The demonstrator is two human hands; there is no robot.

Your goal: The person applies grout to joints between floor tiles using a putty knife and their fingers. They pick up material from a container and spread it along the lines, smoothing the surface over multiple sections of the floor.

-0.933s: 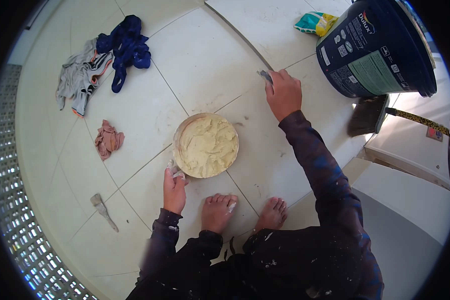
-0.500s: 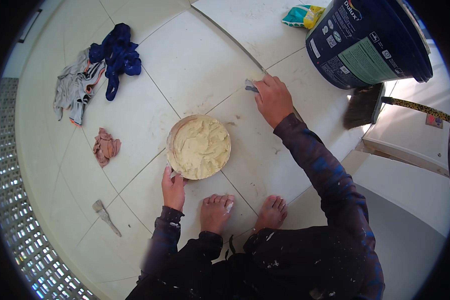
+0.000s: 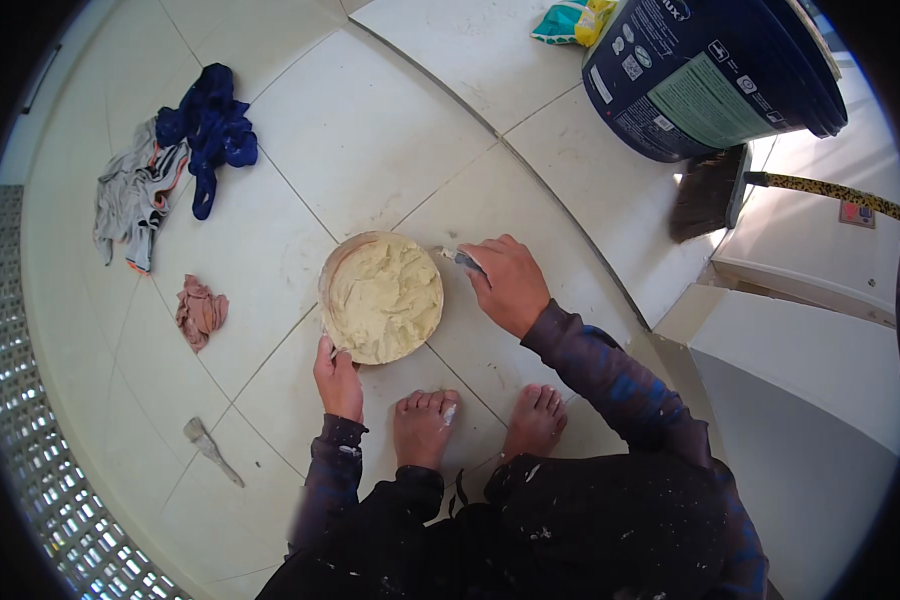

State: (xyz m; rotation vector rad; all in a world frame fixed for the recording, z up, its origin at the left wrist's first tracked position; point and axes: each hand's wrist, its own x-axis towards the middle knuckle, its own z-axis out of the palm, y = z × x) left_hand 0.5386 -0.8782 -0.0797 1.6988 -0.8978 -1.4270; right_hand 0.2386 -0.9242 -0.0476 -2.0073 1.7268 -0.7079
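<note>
Pale square floor tiles (image 3: 390, 130) with thin grout lines fill the view, and a person crouches on them barefoot, both feet just below a round shallow bowl (image 3: 381, 297) heaped with cream-coloured paste. The left hand (image 3: 337, 378) has its grip clenched on the bowl's near rim, fingers curled over the edge, steadying it. The right hand (image 3: 510, 283) sits just to the right of the bowl, its grip closed on a small putty knife (image 3: 460, 260), whose blade points left and slightly up toward the bowl's right rim, nearly touching it; the knife's long axis runs roughly across the picture, so the paste lies directly left of the blade tip, and the right hand is the nearer of the two to the paste surface (the handle is hidden inside the fist). At upper right stands a large dark-blue bucket (image 3: 710, 75), tilted by the lens, carrying a green rectangular label with white panels and small square symbols beside it. Behind it lies a crumpled teal and yellow packet (image 3: 575, 20). A dark-bristled brush (image 3: 707, 195) with a yellow patterned handle rests just below the bucket, by a white step. Well apart at upper left lie a blue cloth (image 3: 210, 130) and a grey one (image 3: 130, 200), with a pinkish rag (image 3: 200, 310) lower, and a second scraper (image 3: 210, 450) alone at lower left.
</note>
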